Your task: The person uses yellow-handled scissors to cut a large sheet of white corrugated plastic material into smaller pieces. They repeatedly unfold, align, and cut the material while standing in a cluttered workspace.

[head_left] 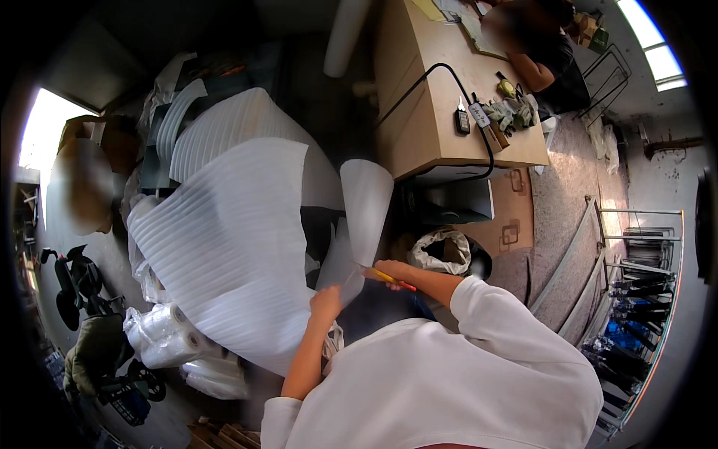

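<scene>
My right hand (392, 269) is closed around a slim knife-like tool (383, 276) with a yellow and red handle. Its thin tip points left against a narrow piece of white foam sheet (339, 258). My left hand (326, 302) is closed at the lower end of that foam, gripping its edge, though the fingers' undersides are hidden. Beyond my hands a curled, cone-like length of white foam (366, 198) stands up. To the left spreads a large ribbed foam sheet (232, 232), draped over a bulky pile.
A wooden desk (449, 75) stands ahead right, with car keys (462, 118), gloves (516, 111) and a black curved cable. Someone sits behind it. An open white bag (441, 251) is right of my hands. Plastic-wrapped rolls (164, 333) lie left; a metal rack (643, 299) stands right.
</scene>
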Tool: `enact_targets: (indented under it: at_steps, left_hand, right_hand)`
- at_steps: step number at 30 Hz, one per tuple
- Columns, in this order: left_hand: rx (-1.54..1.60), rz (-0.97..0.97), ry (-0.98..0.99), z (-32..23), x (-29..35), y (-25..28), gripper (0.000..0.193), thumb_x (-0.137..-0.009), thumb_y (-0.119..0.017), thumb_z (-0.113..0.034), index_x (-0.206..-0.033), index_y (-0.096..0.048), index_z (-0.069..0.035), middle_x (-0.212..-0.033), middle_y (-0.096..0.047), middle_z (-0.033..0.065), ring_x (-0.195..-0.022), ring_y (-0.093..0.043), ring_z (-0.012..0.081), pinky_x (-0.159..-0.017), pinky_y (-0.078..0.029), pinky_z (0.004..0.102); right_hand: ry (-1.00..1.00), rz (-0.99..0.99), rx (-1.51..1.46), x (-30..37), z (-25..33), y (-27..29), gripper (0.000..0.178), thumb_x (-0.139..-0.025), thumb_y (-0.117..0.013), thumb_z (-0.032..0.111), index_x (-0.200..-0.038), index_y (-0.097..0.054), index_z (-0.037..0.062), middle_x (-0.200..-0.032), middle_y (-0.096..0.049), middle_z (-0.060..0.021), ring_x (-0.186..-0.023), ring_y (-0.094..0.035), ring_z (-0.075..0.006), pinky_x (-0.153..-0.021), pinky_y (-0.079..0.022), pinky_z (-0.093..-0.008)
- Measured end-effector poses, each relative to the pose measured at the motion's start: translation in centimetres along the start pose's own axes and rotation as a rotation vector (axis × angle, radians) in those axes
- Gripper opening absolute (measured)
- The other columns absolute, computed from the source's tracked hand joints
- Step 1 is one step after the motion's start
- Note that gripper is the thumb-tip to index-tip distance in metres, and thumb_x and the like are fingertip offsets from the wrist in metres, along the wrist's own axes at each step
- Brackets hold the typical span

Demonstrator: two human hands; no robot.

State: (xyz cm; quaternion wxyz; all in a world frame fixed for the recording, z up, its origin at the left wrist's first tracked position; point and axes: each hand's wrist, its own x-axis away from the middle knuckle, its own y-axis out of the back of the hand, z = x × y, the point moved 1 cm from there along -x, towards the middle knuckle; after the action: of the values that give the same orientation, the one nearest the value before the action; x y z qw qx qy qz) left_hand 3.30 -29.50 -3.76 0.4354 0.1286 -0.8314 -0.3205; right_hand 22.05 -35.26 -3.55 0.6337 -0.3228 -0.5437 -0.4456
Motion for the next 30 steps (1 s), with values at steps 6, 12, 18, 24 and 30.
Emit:
enact_targets:
  at_steps: [6,12,18,24,30]
  left_hand:
    - [0.012,-0.042,-0.021,0.0,-1.9,1.6,0.027,-0.074,-0.046,-0.010,-0.098,-0.057,-0.013,-0.083,-0.059,0.0179,-0.080,-0.056,0.0349,-0.071,-0.044,0.0438]
    - [-0.064,-0.060,-0.057,-1.4,-3.4,2.8,0.025,-0.076,-0.042,-0.012,-0.094,-0.059,-0.013,-0.085,-0.059,0.0171,-0.080,-0.057,0.0341,-0.071,-0.044,0.0438]
    - [-0.100,-0.032,-0.067,-3.1,-4.3,2.9,0.025,-0.074,-0.043,-0.012,-0.093,-0.060,-0.014,-0.084,-0.060,0.0162,-0.080,-0.057,0.0332,-0.071,-0.045,0.0430]
    - [-0.158,0.076,-0.014,-3.4,-4.6,2.2,0.031,-0.078,-0.044,-0.015,-0.106,-0.056,-0.020,-0.092,-0.059,0.0129,-0.086,-0.056,0.0307,-0.076,-0.043,0.0420]
    - [-0.137,-0.037,-0.077,-3.4,-4.7,1.1,0.025,-0.076,-0.046,-0.016,-0.097,-0.060,-0.016,-0.084,-0.060,0.0157,-0.080,-0.058,0.0315,-0.071,-0.045,0.0420]
  right_hand:
    - [0.058,-0.037,-0.105,-0.3,0.5,1.5,0.058,-0.073,-0.041,0.059,-0.065,-0.048,0.0027,-0.052,-0.049,-0.0102,-0.040,-0.050,-0.0175,-0.038,-0.044,-0.0256]
    - [0.122,-0.044,-0.194,-0.7,0.3,3.4,0.065,-0.071,-0.044,0.062,-0.077,-0.052,-0.0025,-0.051,-0.045,-0.0097,-0.037,-0.046,-0.0173,-0.034,-0.039,-0.0261]
    - [0.122,-0.068,-0.170,-0.7,-0.8,4.4,0.067,-0.072,-0.042,0.063,-0.081,-0.054,-0.0025,-0.053,-0.047,-0.0099,-0.037,-0.047,-0.0173,-0.036,-0.041,-0.0245]
    - [0.097,-0.047,-0.196,-0.8,-1.1,4.3,0.056,-0.072,-0.044,0.059,-0.066,-0.045,0.0030,-0.055,-0.048,-0.0107,-0.040,-0.049,-0.0170,-0.037,-0.042,-0.0259]
    - [0.071,-0.040,-0.166,-1.4,-1.8,4.2,0.064,-0.073,-0.041,0.062,-0.079,-0.053,-0.0004,-0.052,-0.047,-0.0085,-0.037,-0.046,-0.0152,-0.037,-0.042,-0.0235]
